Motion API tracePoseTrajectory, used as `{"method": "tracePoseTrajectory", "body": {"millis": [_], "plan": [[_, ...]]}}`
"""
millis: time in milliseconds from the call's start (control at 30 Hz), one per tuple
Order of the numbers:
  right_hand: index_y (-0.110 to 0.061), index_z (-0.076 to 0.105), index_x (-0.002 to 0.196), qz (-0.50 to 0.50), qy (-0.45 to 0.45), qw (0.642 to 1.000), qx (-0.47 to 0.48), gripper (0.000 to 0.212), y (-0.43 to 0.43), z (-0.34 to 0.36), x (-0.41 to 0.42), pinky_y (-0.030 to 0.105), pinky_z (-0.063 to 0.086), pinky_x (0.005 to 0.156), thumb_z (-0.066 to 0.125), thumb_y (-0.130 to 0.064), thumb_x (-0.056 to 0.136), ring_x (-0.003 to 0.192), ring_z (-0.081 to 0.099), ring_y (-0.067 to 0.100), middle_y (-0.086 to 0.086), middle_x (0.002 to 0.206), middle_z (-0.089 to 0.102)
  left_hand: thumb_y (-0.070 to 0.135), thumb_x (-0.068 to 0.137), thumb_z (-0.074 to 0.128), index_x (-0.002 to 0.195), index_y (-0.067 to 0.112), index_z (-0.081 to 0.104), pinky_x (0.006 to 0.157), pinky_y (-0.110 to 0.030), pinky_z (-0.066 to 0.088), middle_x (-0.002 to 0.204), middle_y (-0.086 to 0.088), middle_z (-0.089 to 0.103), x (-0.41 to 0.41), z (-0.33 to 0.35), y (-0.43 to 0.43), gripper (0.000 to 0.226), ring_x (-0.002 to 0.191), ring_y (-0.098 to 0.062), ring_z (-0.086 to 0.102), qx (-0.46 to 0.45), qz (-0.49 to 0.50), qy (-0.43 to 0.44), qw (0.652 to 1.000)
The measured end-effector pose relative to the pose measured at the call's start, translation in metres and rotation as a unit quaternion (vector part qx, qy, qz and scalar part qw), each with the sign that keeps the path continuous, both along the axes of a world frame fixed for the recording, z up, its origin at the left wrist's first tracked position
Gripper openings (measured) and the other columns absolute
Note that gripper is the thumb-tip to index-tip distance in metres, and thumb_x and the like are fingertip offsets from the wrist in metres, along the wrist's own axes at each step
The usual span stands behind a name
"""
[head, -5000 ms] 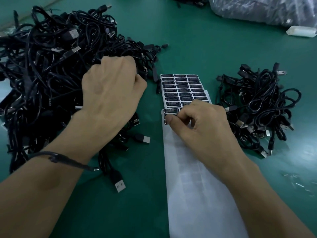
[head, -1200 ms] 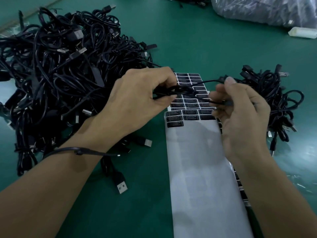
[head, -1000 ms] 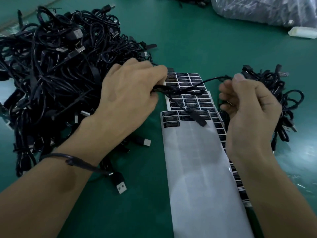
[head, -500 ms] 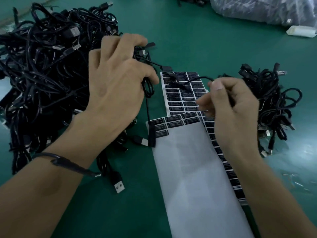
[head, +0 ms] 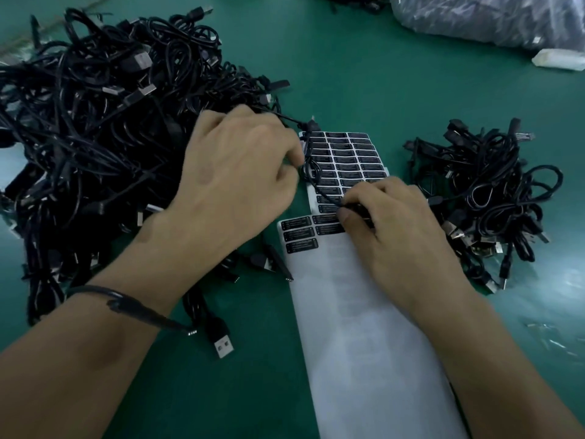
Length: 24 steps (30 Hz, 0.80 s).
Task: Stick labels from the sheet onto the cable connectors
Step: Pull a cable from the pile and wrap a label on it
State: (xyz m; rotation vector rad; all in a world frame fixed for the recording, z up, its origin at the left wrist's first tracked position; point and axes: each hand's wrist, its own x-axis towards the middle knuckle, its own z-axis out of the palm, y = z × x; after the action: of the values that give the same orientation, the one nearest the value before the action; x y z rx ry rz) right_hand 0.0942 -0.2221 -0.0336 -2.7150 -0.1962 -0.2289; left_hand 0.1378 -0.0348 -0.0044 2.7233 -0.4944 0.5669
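Observation:
A white backing sheet [head: 357,327] lies in the middle of the green table, with black labels [head: 345,153] still on its far end. My right hand [head: 395,229] rests on the sheet at the label rows and pinches a thin black cable [head: 311,177] that loops across the labels. My left hand [head: 240,175] is closed on the same cable at the sheet's left edge, beside the big pile of black cables [head: 95,128]. Which connector sits under the right fingers is hidden.
A smaller heap of black cables [head: 484,198] lies right of the sheet. A loose USB plug [head: 223,345] lies near my left wrist. A grey plastic bag [head: 493,17] and a small white piece [head: 558,60] sit at the far right.
My right hand has dropped from above the sheet onto the label rows, bringing the cable down. My left hand has lowered and closed beside the sheet's left edge.

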Motion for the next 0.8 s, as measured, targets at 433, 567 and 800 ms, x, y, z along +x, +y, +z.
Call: {"method": "tracePoseTrajectory", "body": {"millis": [433, 567, 800], "plan": [[-0.02, 0.064, 0.106, -0.032, -0.011, 0.999, 0.015, 0.017, 0.001, -0.004, 0.001, 0.033, 0.039, 0.075, 0.054, -0.034, 0.1, 0.09, 0.049, 0.021, -0.001, 0.092, 0.049, 0.106, 0.037, 0.03, 0.088, 0.037, 0.062, 0.101, -0.041, 0.029, 0.113, 0.017, 0.049, 0.004, -0.01, 0.001, 0.091, 0.112, -0.013, 0.039, 0.149, -0.047, 0.155, 0.976], [-0.026, 0.071, 0.104, -0.042, -0.036, 0.995, 0.079, 0.022, -0.002, 0.0, 0.001, 0.036, 0.045, 0.072, 0.054, -0.038, 0.1, 0.079, 0.054, 0.018, -0.004, 0.082, 0.057, 0.104, 0.033, 0.036, 0.088, 0.038, 0.058, 0.092, -0.035, 0.021, 0.114, 0.018, 0.043, 0.007, -0.015, 0.003, 0.089, 0.111, -0.01, 0.032, 0.127, -0.067, 0.157, 0.977], [-0.007, 0.062, 0.093, -0.042, -0.05, 0.992, 0.109, 0.032, -0.007, -0.002, 0.006, 0.035, 0.028, 0.065, 0.039, -0.025, 0.107, 0.073, 0.047, 0.021, 0.003, 0.075, 0.049, 0.096, 0.048, 0.046, 0.097, 0.042, 0.056, 0.093, -0.034, 0.019, 0.114, 0.015, 0.047, 0.007, -0.021, -0.004, 0.074, 0.112, -0.012, 0.036, 0.062, -0.05, 0.126, 0.989]]}}
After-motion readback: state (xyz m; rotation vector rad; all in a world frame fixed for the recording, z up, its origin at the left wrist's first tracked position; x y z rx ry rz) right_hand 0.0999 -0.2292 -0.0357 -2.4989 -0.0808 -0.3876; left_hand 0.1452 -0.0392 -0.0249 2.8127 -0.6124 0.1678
